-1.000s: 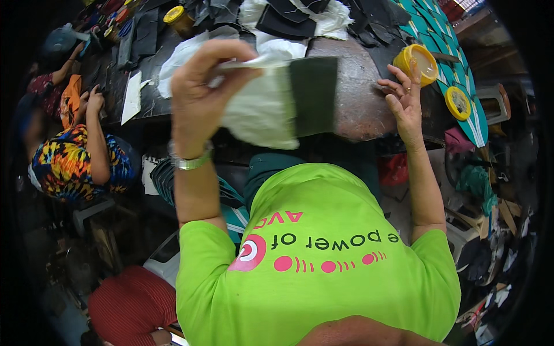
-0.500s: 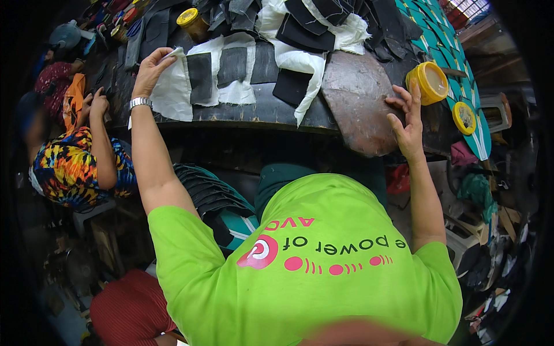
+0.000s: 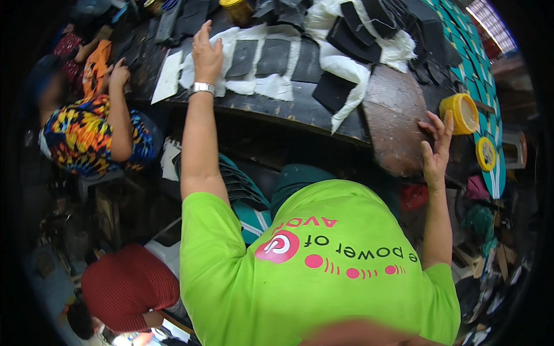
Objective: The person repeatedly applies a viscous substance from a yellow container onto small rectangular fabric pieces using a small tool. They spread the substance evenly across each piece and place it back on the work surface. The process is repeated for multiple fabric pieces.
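Observation:
My left hand [image 3: 206, 53] is open, fingers stretched away from me, over a white cloth piece [image 3: 187, 72] on the dark table. It holds nothing that shows. To its right, black rectangular pieces [image 3: 273, 56] lie in a row, some on white cloth strips. A flat white sheet [image 3: 167, 79] lies left of the hand at the table edge. My right hand [image 3: 437, 144] is open with fingers spread, at the right edge of a worn brown board [image 3: 395, 118]. Its fingertips are close to a yellow tub [image 3: 459, 114]; I cannot tell whether they touch it.
Black pieces [image 3: 352, 37] and crumpled white cloth [image 3: 345, 72] are heaped at the back. Teal strips [image 3: 461, 52] run along the right, with a yellow lid [image 3: 486, 154] on them. A person in a colourful shirt [image 3: 81, 144] sits left; another in red [image 3: 130, 288] is lower left.
My left hand has let go of the raised white cloth corner, and its fingers have straightened. The whole view has shifted, so the scene sits further right. My right hand stays beside the board.

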`<state>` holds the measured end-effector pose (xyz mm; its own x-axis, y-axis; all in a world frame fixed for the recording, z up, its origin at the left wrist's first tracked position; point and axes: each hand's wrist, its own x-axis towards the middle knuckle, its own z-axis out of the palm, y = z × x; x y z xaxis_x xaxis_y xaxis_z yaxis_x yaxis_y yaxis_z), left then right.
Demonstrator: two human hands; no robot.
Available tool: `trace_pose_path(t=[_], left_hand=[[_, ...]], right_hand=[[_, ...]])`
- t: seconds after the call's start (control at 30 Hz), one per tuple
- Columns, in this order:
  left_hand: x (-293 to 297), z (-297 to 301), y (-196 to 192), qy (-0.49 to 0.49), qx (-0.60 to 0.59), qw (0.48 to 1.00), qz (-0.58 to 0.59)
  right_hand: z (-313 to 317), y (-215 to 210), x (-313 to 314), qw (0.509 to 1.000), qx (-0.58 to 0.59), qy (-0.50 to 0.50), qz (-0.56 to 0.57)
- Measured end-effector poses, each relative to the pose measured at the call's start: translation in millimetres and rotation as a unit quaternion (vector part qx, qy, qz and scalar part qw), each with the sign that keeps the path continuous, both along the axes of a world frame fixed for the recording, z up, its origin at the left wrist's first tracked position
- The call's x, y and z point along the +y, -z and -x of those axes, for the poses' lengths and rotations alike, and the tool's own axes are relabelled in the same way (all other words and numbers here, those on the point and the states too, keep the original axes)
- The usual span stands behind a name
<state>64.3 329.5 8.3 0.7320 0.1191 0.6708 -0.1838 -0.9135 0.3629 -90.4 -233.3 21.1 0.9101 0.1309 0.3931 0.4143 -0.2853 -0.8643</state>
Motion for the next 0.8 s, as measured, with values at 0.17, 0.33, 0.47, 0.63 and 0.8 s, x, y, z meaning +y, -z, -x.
trace_pose_path(t=[0.17, 0.33, 0.47, 0.63, 0.8], left_hand=[[-17, 67, -7, -0.095, 0.066, 0.991, 0.065], [-82, 101, -32, -0.039, 0.022, 0.980, 0.192], [-174, 106, -52, 0.218, 0.058, 0.953, 0.205], [-242, 79, -65, 0.264, 0.051, 0.956, 0.117], [-247, 37, -65, 0.105, 0.074, 0.987, 0.095]], right_hand=[[1, 2, 0, 1.000, -0.022, -0.005, 0.021], [2, 5, -4, 1.000, -0.010, -0.005, -0.004], [1, 5, -4, 1.000, -0.027, -0.014, 0.007], [6, -1, -4, 0.999, -0.006, -0.018, -0.032], [8, -29, -31, 0.994, -0.008, 0.050, -0.096]])
